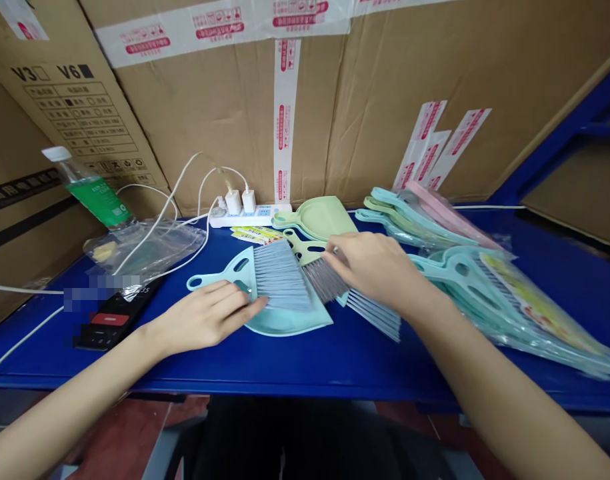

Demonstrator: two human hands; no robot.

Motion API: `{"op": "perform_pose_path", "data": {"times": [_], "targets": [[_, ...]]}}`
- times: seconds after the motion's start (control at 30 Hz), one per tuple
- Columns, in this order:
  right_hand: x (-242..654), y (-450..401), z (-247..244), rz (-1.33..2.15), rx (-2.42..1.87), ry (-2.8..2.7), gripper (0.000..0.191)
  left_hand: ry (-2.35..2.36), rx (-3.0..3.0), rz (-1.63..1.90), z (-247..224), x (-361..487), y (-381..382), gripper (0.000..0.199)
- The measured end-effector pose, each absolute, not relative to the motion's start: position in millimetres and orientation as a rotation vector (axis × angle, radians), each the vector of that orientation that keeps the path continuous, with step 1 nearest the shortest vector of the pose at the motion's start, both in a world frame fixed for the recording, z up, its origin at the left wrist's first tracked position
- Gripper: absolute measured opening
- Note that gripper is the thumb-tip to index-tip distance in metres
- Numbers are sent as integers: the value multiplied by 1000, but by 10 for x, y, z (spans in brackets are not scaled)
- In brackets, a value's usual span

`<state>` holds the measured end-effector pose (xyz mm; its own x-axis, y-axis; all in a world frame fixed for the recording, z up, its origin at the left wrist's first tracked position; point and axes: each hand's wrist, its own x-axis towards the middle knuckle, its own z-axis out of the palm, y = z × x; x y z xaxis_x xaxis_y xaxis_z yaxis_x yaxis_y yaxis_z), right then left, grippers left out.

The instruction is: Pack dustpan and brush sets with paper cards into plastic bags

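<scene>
A light blue dustpan (285,322) lies near the middle of the blue table, with a blue brush (282,277) resting on it, bristles to the right. My left hand (212,317) is closed at the brush's lower left edge, thumb against the bristles. To the right lies a green brush (305,250) with grey bristles. My right hand (372,267) is over its right side, fingers curled with the tips at its base; the palm side is hidden. Bristles of another blue brush (375,315) show below my right hand. Behind sits a green dustpan (327,217).
Bagged blue sets (485,287) and more handles, blue, green and pink (445,213), are at right. A power strip (259,217) with white cables stands behind. At left are a bottle (97,197), plastic bags (159,243) and a phone (117,317). Cardboard (225,107) walls the back.
</scene>
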<state>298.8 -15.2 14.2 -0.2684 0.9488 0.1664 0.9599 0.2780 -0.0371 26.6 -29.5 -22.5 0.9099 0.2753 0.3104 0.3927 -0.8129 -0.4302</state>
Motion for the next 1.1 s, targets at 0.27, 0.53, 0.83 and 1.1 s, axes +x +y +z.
{"op": "perform_pose_path", "data": {"times": [0.27,0.53,0.83,1.1], "targets": [[2967,89,-7,14,-2213,-2255,39,-310,-2518,-317,-166,533,-347,34],[3071,205,-79,92,-2144,-2272,33,-372,-2706,-409,-256,445,-327,36],[3232,358,-113,162,-1965,-2229,24,-363,-2904,-416,-272,395,-287,38],[3254,334,-51,157,-1949,-2119,18,-480,-2997,-257,-207,294,-248,35]]}}
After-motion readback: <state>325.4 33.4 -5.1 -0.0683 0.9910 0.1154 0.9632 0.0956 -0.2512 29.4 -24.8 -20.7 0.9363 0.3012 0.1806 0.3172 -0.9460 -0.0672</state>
